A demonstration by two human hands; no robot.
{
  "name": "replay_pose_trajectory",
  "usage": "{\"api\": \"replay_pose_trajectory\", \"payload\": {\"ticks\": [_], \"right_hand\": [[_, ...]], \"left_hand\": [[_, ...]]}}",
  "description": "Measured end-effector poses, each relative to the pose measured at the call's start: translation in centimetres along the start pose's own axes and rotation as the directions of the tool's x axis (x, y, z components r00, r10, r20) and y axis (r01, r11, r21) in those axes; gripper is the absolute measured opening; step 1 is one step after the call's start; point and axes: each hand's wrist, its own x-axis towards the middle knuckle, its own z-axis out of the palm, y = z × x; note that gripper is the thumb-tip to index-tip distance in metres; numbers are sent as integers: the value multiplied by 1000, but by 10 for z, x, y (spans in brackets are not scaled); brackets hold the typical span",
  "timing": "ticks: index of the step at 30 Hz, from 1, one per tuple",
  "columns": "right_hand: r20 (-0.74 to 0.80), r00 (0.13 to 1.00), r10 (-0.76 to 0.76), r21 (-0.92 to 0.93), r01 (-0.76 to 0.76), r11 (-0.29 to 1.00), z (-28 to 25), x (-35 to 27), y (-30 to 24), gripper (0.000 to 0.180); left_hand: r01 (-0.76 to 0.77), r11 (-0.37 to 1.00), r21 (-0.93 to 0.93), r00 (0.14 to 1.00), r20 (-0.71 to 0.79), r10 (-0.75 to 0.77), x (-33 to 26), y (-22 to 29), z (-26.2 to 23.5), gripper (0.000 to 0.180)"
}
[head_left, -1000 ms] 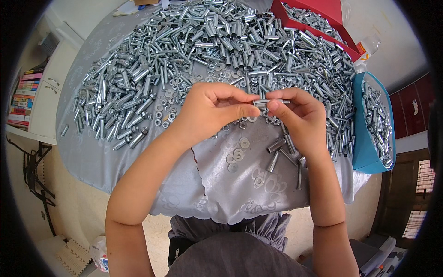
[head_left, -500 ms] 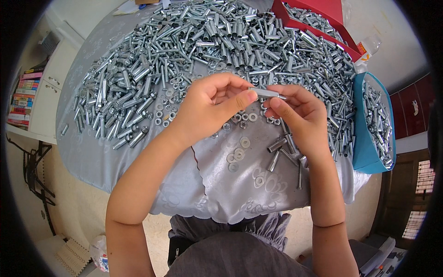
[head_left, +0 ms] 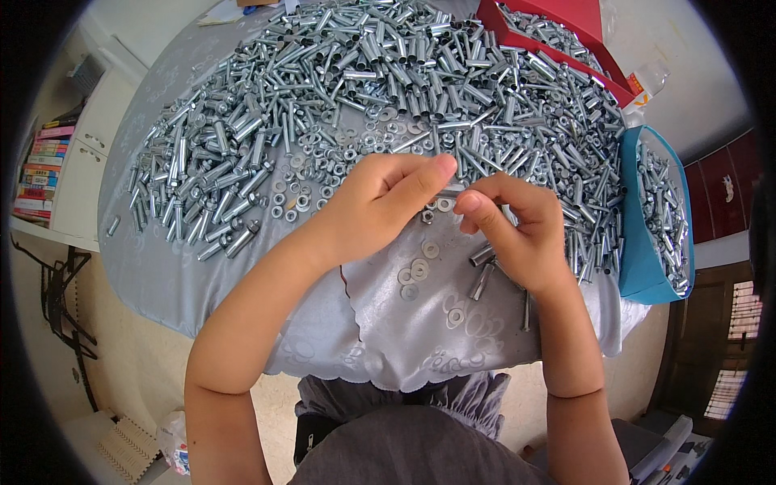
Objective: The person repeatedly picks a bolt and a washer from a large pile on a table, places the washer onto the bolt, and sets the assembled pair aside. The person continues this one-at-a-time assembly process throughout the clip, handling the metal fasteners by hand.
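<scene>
My left hand (head_left: 380,202) is closed around a silver expansion bolt (head_left: 450,192), and only a short stretch of its shank shows past the fingers. The thumb and fingertips of my right hand (head_left: 517,226) are pinched at the bolt's other end; whether a small nut or washer sits between them is hidden. Both hands are just above the table, in front of the big heap of metal parts. Below them lie several flat washers (head_left: 419,269). Beside my right wrist are a loose metal sleeve (head_left: 480,283) and a long thin bolt (head_left: 527,311).
A broad heap of sleeves and bolts (head_left: 380,56) covers the far half of the cloth-covered table (head_left: 315,331). Assembled expansion bolts (head_left: 218,162) are piled at the left. A red box (head_left: 558,55) and a blue bag (head_left: 647,279), both filled with metal parts, stand at the right.
Both hands have come down and nearer to me with the bolt. The left fingers now cover more of it, and the right hand has turned to a tighter pinch.
</scene>
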Motion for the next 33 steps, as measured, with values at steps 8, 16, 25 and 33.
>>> {"api": "replay_pose_trajectory", "payload": {"ticks": [8,16,25,33], "right_hand": [[4,1000,-30,-245,30,969,0,4,1,15],[116,967,-226,-541,252,802,2,4,26,19],[23,998,-57,-214,61,975,0,6,9,12],[-2,993,119,405,-108,908,1,5,7,13]], "left_hand": [[60,998,-29,979,-192,-65,6,-13,-8,50],[5,992,-124,955,-294,-42,14,-18,-15,49],[32,999,-10,972,-232,-33,10,-17,-12,50],[32,999,-5,996,-87,-32,4,-14,-5,50]]}}
